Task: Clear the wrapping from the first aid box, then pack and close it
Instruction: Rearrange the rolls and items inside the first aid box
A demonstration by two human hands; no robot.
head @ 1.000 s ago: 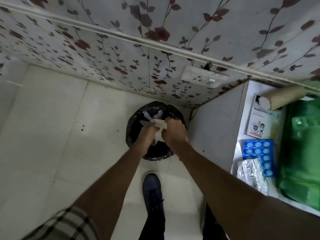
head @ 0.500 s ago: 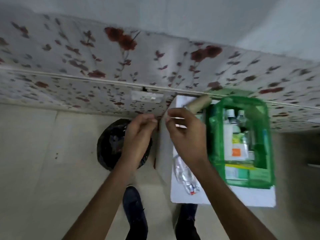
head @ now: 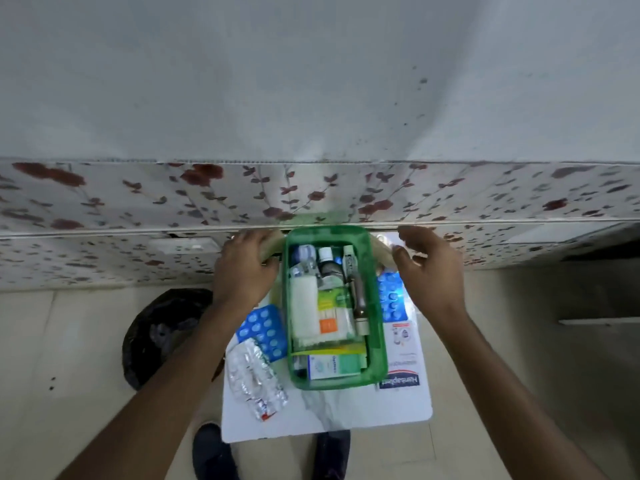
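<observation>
Black plastic is lining a bin (head: pixel 162 337) that is sitting on the floor well to the left of the left hand (head: pixel 242 271), below its forearm. That left hand is hovering palm down with its fingers loosely curled and apart, just beside the upper left corner of the first aid box (head: pixel 334 308), and it is overlapping a beige roll (head: pixel 272 244) lying at the back of the counter (head: pixel 346 410); whether it is gripping the roll cannot be told. Below the left hand, a blue blister pack (head: pixel 263 332) and a crinkled silver blister strip (head: pixel 254 382) are lying on the white counter, just left of the box. Between the two hands, the green translucent first aid box is standing open on the counter, with bottles, a white roll, a tube and small cartons packed inside it. To the right of the box, another blue blister pack (head: pixel 389 296) and a white plaster carton (head: pixel 403 355) are lying flat, below the right hand (head: pixel 429 268). That right hand is hanging spread and empty over the box's upper right corner, fingers bent toward it, not touching it as far as can be told.
</observation>
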